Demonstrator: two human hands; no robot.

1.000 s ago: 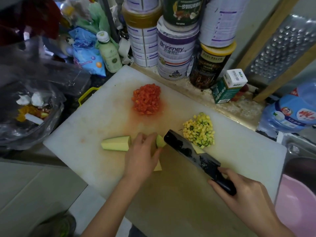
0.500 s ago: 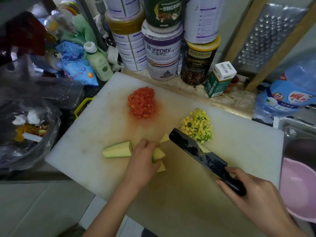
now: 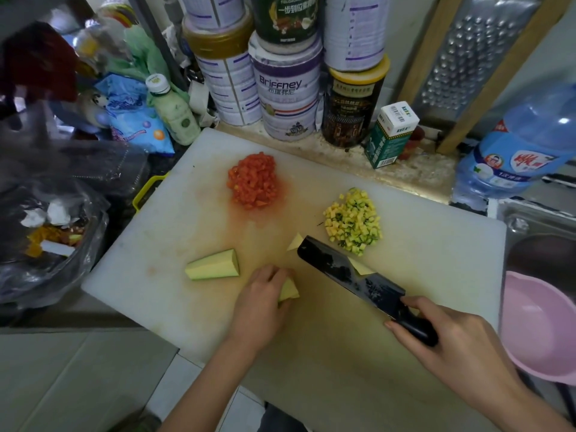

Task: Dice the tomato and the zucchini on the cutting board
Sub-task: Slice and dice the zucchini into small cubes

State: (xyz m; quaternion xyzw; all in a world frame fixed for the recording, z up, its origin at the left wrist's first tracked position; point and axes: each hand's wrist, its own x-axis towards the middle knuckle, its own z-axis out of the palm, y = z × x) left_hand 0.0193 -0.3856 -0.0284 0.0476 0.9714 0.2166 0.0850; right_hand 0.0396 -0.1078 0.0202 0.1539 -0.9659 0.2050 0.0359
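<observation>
Two diced piles sit on the white cutting board: red tomato dice at the back, yellow-green zucchini dice to their right. Four uncut zucchini pieces: one pale wedge lying free, one smaller piece clasped in the left hand, two thin slivers beside the knife. The right hand grasps the knife's handle.

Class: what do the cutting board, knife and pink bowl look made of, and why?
Cutting board: likely white plastic, matt, orange-stained. Knife: seemingly dark metal blade, mottled sheen. Pink bowl: probably plastic, smooth, uniform colour, soft gloss.
</observation>
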